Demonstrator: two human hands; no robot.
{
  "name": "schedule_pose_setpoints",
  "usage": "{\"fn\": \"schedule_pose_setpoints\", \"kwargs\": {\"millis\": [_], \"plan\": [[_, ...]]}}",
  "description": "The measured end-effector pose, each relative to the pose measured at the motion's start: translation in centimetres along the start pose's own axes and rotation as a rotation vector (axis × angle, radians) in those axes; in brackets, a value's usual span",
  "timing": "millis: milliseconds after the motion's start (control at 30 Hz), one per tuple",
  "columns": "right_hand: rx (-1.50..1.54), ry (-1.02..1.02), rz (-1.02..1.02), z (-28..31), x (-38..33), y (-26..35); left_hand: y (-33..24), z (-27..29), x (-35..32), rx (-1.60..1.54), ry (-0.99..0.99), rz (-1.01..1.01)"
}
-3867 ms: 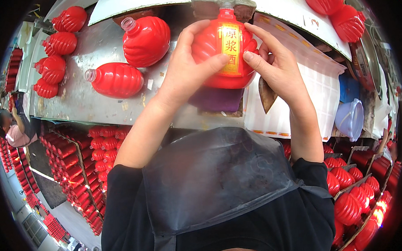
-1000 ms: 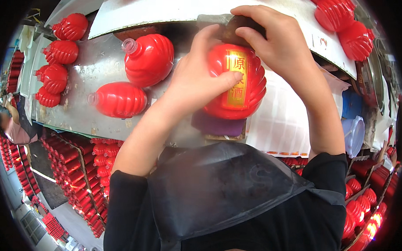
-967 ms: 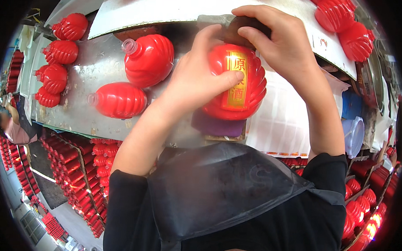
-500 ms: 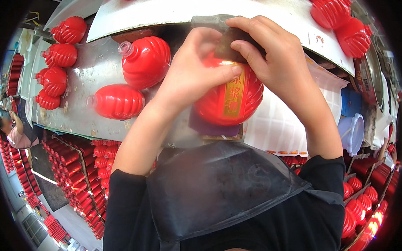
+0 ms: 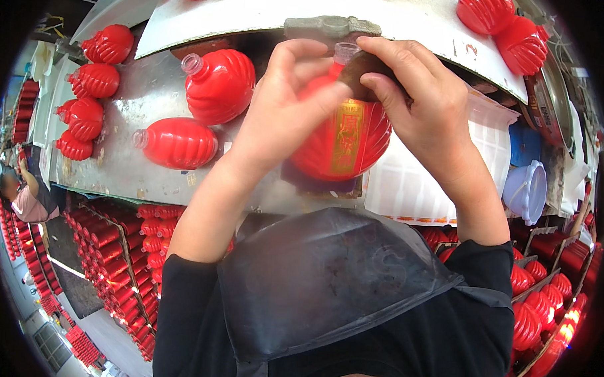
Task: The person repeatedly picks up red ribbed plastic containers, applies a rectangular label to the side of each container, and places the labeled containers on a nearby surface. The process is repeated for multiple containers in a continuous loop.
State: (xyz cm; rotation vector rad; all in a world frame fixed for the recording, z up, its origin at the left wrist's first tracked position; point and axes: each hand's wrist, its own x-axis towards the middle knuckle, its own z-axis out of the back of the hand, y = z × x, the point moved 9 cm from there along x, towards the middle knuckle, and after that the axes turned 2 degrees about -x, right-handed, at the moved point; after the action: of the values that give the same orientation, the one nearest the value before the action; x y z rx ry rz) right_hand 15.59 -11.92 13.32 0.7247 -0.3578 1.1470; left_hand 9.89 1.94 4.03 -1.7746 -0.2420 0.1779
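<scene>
A round red ribbed bottle with a clear neck stands in front of me, its front carrying an upright gold-and-red label. My right hand pinches a dark brown, flat, curved piece beside the bottle's neck and above the label; its exact kind is not clear. My left hand is at the bottle's left side, blurred, fingers apart and thumb pointing across toward the brown piece. Whether it touches the bottle I cannot tell. Under the bottle lies a dark purple pad.
Two red bottles lie to the left, one upper and one lower, on a metal tabletop. More red bottles line the left edge. A grey metal tool rests beyond my hands by a white board. At right are white sheeting and a pale bucket.
My left thumb has come off the label and the hand has shifted left. My right hand has lowered slightly with the brown piece, and the bottle's clear neck now shows.
</scene>
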Motion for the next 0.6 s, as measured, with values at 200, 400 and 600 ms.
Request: {"fn": "schedule_pose_setpoints", "kwargs": {"millis": [200, 400, 600], "plan": [[-0.029, -0.02, 0.096, 0.3, 0.0, 0.4, -0.8, -0.5, 0.5, 0.209, -0.047, -0.032], [-0.012, -0.136, 0.231, 1.5, -2.8, 1.3, -0.1, 0.2, 1.3, 0.11, -0.092, -0.003], [0.234, 0.063, 0.356, -0.3, -4.6, 6.1, 0.5, 1.3, 2.2, 0.306, -0.138, -0.015]]}}
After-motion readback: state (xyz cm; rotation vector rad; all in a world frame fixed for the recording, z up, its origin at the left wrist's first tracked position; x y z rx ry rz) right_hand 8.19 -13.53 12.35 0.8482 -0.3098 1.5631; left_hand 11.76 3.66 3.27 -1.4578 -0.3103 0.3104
